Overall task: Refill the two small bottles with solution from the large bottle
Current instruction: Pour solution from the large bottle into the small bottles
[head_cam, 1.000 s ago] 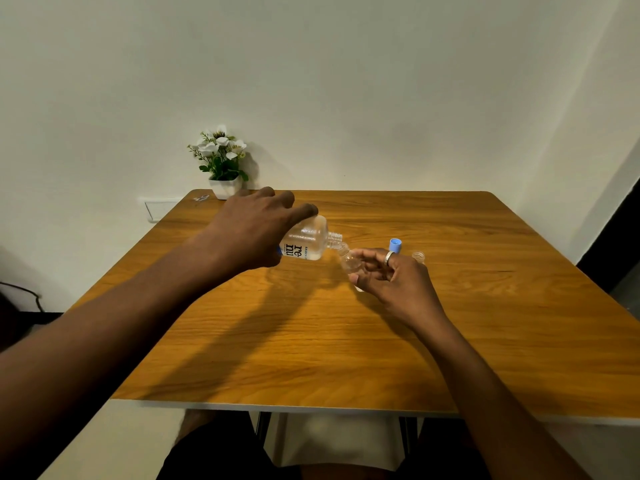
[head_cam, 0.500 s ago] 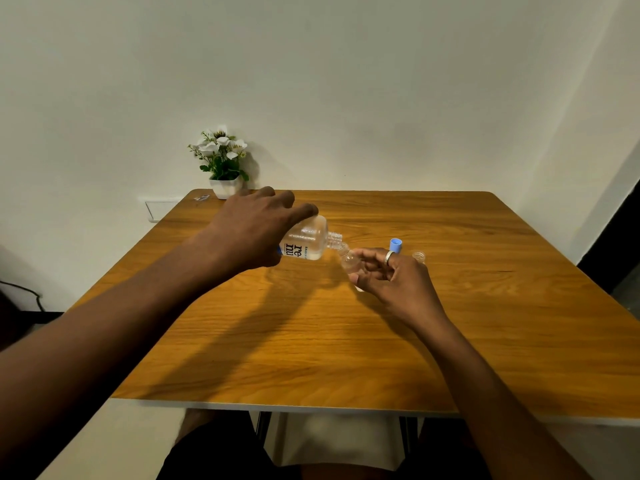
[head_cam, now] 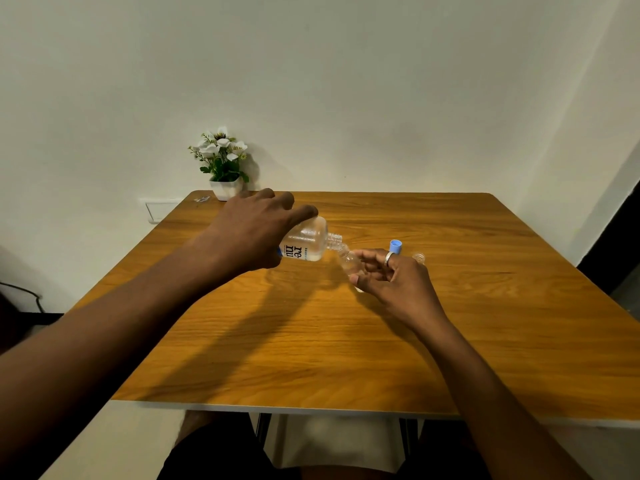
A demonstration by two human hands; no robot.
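Note:
My left hand grips the large clear bottle, which lies tipped on its side with its open threaded neck pointing right. That neck meets the mouth of a small clear bottle, held tilted in my right hand. A ring sits on one finger of that hand. Behind my right hand stands a blue cap, and just right of it the top of a second small clear bottle shows above my knuckles. Its lower part is hidden.
The wooden table reaches the wall. A small white pot of white flowers stands at its far left corner, with a tiny scrap beside it. A wall socket lies left of the table.

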